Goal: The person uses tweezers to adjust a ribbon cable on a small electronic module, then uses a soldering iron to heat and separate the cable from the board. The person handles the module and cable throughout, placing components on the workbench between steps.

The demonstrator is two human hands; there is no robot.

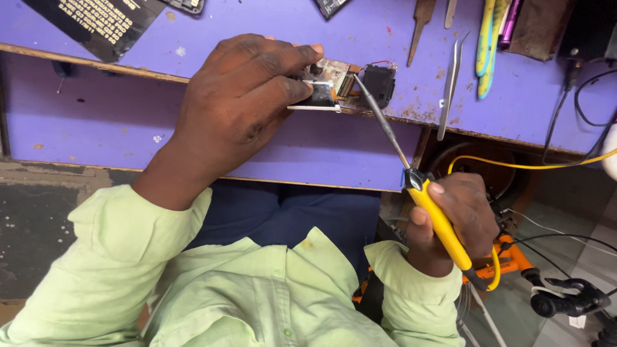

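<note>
While the left hand (238,109) pinches the thin, fragile circuit module (324,87) by its edges, the right hand (453,222) grips the soldering iron (411,186) — light, stiff — by its yellow handle

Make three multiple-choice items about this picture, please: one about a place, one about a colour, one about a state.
1. Where do the tweezers lie?
A. on the purple bench top, right of the circuit board
B. in the left hand
C. on the floor

2. What colour is the soldering iron handle?
A. red
B. yellow
C. green

3. What is the state of the right hand?
A. open and flat on the bench
B. closed around the soldering iron handle
C. pinching the tweezers

Answers:
1. A, the tweezers rest on the purple bench top, apart from both hands.
2. B, the handle is yellow, with a yellow cable behind it.
3. B, the fingers wrap the handle, and the tip points at the circuit board that the left hand holds down.
</note>
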